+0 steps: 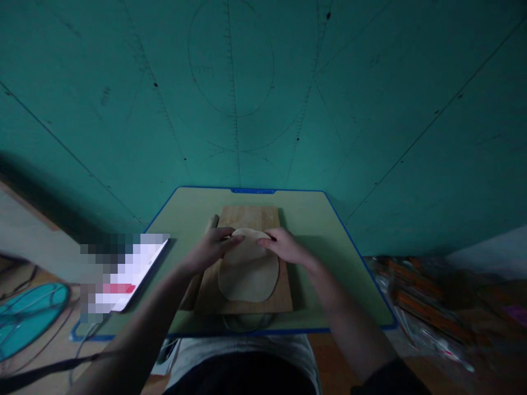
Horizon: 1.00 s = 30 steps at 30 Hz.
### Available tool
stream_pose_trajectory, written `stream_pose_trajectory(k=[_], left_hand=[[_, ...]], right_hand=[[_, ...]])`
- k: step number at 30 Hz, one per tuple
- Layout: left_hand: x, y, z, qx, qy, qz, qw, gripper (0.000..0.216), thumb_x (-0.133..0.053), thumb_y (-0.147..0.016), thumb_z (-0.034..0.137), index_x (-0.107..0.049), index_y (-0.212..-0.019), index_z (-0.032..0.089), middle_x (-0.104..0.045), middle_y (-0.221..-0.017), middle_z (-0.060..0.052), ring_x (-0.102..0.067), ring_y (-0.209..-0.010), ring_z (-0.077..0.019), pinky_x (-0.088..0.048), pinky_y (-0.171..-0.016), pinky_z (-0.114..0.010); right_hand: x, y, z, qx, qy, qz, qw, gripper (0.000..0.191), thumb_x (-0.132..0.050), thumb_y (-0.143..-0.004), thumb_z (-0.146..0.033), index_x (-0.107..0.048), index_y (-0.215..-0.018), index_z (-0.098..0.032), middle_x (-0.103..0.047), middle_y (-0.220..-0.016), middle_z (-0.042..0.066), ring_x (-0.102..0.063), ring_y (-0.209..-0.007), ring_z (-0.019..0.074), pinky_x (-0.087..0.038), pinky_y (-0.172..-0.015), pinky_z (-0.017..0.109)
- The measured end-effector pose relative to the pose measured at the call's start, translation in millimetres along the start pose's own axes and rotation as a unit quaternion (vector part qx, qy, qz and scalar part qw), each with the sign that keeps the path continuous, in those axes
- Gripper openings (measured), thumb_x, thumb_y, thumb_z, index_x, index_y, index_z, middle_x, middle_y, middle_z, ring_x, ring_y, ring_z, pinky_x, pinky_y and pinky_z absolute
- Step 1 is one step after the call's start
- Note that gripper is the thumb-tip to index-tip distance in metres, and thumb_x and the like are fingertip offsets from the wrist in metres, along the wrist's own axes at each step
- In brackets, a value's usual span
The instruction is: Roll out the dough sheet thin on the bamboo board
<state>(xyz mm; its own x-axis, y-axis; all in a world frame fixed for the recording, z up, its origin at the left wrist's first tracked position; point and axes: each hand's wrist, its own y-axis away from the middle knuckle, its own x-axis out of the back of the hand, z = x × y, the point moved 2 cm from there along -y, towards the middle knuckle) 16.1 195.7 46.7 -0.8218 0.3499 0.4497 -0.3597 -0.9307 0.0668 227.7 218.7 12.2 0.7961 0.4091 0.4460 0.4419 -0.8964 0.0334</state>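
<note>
A flat, rounded sheet of pale dough (249, 274) lies on a wooden cutting board (249, 215). Its far edge is pinched by my left hand (218, 245) at the left and my right hand (284, 245) at the right. Both thumbs rest on top of the dough, while the other fingers are mostly hidden beneath or behind it. Along the board's left side lies a wooden rolling pin (190, 293), partly covered by my left hand and forearm.
The board rests on a small pale green table (329, 247) with a blue rim. A lit tablet (140, 269) sits at its left edge, with a cable below. A green wall (255, 82) rises behind. Plastic-wrapped items (424, 296) lie at the right.
</note>
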Motion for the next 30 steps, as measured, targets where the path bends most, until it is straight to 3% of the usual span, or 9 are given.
stream_pose_trajectory(k=[8, 21, 30], left_hand=[[-4, 1, 0, 0.037, 0.014, -0.004, 0.999, 0.041, -0.057, -0.081, 0.06, -0.059, -0.078, 0.019, -0.048, -0.064, 0.003, -0.046, -0.059, -0.0122, -0.035, -0.05, -0.023], [-4, 3, 3, 0.061, 0.043, 0.0, 0.997, 0.047, -0.058, -0.08, 0.063, -0.065, -0.087, 0.016, -0.057, -0.072, -0.001, -0.055, -0.067, -0.016, -0.045, -0.053, -0.025], [-4, 2, 7, 0.058, -0.006, 0.019, 0.998, 0.054, -0.051, -0.078, 0.07, -0.061, -0.08, 0.017, -0.051, -0.069, 0.001, -0.049, -0.065, -0.0154, -0.038, -0.053, -0.024]], right_hand=[[5, -4, 5, -0.006, -0.014, -0.025, 1.0, 0.036, -0.068, -0.086, -0.046, -0.059, -0.067, -0.018, -0.05, -0.063, -0.004, -0.044, -0.063, 0.0118, -0.029, -0.054, 0.024], [7, -7, 10, -0.037, -0.135, -0.045, 0.989, 0.041, -0.077, -0.073, -0.054, -0.073, -0.085, -0.015, -0.067, -0.079, 0.001, -0.059, -0.078, 0.0182, -0.042, -0.069, 0.028], [10, -6, 8, -0.024, -0.127, -0.033, 0.991, 0.05, -0.076, -0.068, -0.065, -0.07, -0.077, -0.016, -0.061, -0.071, -0.001, -0.053, -0.072, 0.0163, -0.038, -0.063, 0.026]])
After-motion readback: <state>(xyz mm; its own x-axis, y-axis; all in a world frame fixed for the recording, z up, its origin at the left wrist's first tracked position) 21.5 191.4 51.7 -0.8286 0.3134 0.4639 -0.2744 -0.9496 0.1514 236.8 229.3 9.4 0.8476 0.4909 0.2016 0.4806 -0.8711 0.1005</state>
